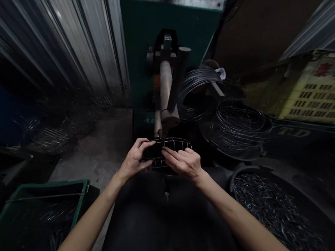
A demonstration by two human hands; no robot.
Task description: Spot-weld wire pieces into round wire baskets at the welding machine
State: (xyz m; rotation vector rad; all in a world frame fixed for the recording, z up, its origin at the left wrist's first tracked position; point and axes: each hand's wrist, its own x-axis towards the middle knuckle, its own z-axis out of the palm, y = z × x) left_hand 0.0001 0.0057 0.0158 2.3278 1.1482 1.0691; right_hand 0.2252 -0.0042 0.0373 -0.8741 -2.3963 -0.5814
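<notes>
A round wire basket (177, 143) of thin metal rods is held under the tip of a welding machine's upper arm (168, 82). My left hand (135, 156) is closed on the basket's left side, thumb below and fingers on the upper rim. Across the basket's right part lies my right hand (183, 162), its thumb and index finger pinched together just below the machine's pointed tip (163, 133). Whatever is in that pinch is too small and dark to make out. Behind the basket stands the green machine body (140, 33).
Coiled wire rings (241, 120) sit in a dark tub right of the machine, beside a wire bundle (197, 81). A black basin (236, 170) of small bent wire pieces (274, 213) is at my right. A green crate (83, 196) stands left; a yellow crate (319, 92) is far right.
</notes>
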